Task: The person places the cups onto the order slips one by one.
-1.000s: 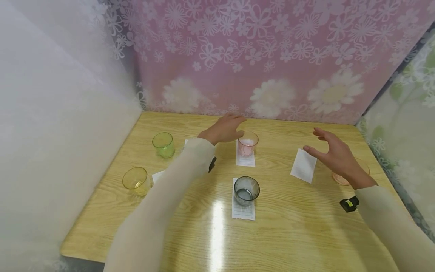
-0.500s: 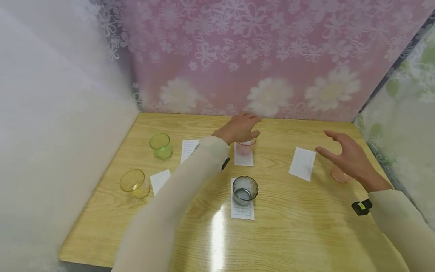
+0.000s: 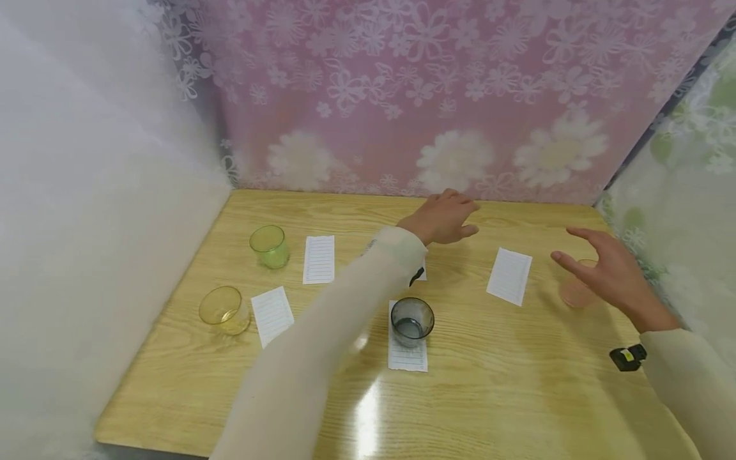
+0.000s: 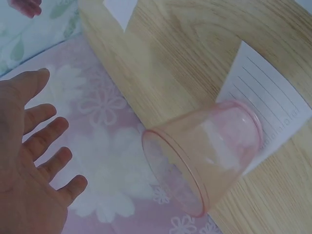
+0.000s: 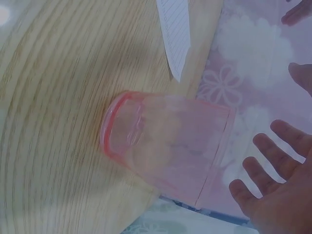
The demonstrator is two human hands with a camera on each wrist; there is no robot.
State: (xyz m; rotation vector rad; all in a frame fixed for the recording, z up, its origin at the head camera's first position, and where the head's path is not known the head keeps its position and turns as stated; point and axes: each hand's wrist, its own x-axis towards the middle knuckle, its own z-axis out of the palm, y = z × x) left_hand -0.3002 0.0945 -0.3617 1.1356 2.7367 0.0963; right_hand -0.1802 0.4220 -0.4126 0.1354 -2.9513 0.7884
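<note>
My left hand, fingers spread and holding nothing, hovers over the back middle of the table. In the left wrist view a pink glass stands on a lined paper beside that left hand, apart from it; the arm hides this glass in the head view. At the right, my right hand is above and beside an orange-pink glass. The right wrist view shows this glass upright on the bare wood, apart from the spread fingers.
A grey glass stands on a paper at the middle. Green and yellow glasses stand at the left, near two lined papers. Another paper lies left of my right hand. Patterned curtains surround the table.
My left hand has moved right, past the pink glass, uncovering the papers at the left. My right hand has shifted slightly right. The glasses stay where they stood.
</note>
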